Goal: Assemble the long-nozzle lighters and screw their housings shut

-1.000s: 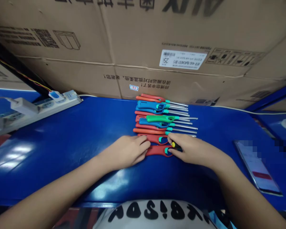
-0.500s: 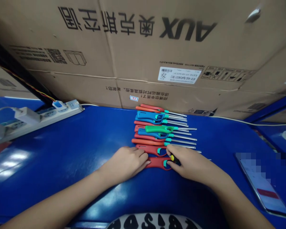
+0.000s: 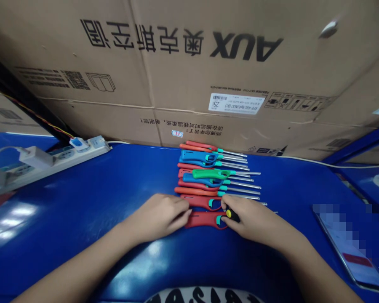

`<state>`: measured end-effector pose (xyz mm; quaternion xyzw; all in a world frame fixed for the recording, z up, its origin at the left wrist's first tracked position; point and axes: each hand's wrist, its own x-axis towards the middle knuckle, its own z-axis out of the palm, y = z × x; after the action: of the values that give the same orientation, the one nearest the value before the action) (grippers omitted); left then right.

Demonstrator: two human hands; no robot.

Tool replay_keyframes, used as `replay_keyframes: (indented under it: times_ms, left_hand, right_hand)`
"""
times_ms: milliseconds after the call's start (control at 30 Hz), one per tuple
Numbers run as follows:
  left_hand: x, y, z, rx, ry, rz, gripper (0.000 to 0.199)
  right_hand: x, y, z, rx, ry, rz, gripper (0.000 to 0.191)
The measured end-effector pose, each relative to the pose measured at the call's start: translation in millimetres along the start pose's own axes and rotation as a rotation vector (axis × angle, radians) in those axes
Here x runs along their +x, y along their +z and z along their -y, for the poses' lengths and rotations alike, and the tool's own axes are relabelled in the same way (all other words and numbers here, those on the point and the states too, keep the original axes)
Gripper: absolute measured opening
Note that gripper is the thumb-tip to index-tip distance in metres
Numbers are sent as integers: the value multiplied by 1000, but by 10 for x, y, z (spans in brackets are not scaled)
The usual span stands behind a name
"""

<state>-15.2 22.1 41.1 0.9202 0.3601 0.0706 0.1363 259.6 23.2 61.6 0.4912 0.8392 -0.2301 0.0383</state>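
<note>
A red gas lighter (image 3: 204, 219) with a green trigger lies nearest me on the blue table. At its butt end, my left hand (image 3: 164, 214) has its thumb and fingers closed on the handle. My right hand (image 3: 249, 214) is closed around a short black screwdriver handle (image 3: 231, 213) with a yellow end, beside the trigger guard; its tip is hidden, and the hand covers most of the lighter's metal tube. Just beyond lies another red lighter (image 3: 196, 201). Past it, several lighters lie in a row with tubes to the right, including a green lighter (image 3: 208, 174) and a blue lighter (image 3: 196, 156).
A large cardboard box (image 3: 177, 84) stands along the back of the blue table (image 3: 129, 176). On the left is a white power strip (image 3: 72, 158) with plugs in it. A phone (image 3: 350, 248) lies at the right. A thin cable (image 3: 318, 162) runs along the back right.
My left hand has slid slightly left along the near red lighter, baring more of its handle. The right hand stays by the trigger guard with the screwdriver. The view has tilted slightly.
</note>
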Motion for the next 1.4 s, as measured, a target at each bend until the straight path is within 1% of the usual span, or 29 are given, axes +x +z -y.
replay_keyframes:
  times_ms: [100,200,267,333,433,500,533,567,633,667,700,733,767,800,867,933,1000,1033,1100,1200,1300,1400]
  left_hand:
    - [-59,-176,183,4,-135,-49,28]
    - [-136,-271,441,85,-304,-68,26]
    - [-177,-273,611,118,-376,-55,24]
    - [-205,-250,747,100,-400,-49,22]
    - [-230,-236,837,73,-420,-65,19]
    - [-235,-266,796,103,-424,-106,18]
    - [-233,-289,746,123,-411,-139,18]
    - [-227,-314,680,135,-380,-175,18]
    - [-205,-347,522,99,-272,-212,17]
    - [-190,-346,443,52,-206,-190,16]
    - [-175,-331,370,1,-141,-142,15]
    - [-160,-301,309,-34,-83,-101,15]
    - [-147,-258,261,-53,-44,-83,18]
    - [-136,-206,227,-64,-19,-67,22]
    - [-117,-91,190,-81,-8,-74,28]
    - [-100,7,175,-111,-30,-101,27]
    - [-86,72,163,-150,-60,-130,21]
    - [-79,93,155,-170,-71,-141,18]
    - [-69,123,140,-204,-84,-157,17]
    - [-61,176,129,-240,-92,-167,24]
    - [-55,251,136,-276,-88,-188,27]
    - [-42,308,142,-324,-63,-229,26]
  right_hand:
    - [-2,3,-16,-1,-8,4,9]
    - [5,13,-40,1,-11,11,9]
    - [11,32,-62,12,-19,10,10]
    - [17,60,-88,26,-31,6,12]
    - [19,94,-130,35,-48,-5,11]
    - [16,85,-141,49,-101,-44,7]
    - [14,66,-135,73,-144,-105,7]
    - [12,35,-119,110,-192,-206,7]
    - [8,-58,-55,205,-279,-491,9]
    - [9,-116,-6,247,-306,-647,13]
    - [14,-177,51,279,-325,-767,15]
    - [25,-238,116,314,-338,-868,14]
    - [45,-293,185,336,-364,-927,12]
    - [75,-342,255,346,-388,-955,9]
    - [164,-412,392,315,-451,-969,2]
    - [286,-447,515,254,-457,-988,7]
    - [416,-456,617,170,-512,-996,15]
    - [475,-452,659,138,-537,-990,19]
    - [568,-427,721,151,-540,-939,23]
    - [633,-349,744,190,-572,-880,21]
    - [638,-253,701,162,-638,-900,15]
    - [632,-185,655,139,-659,-924,12]
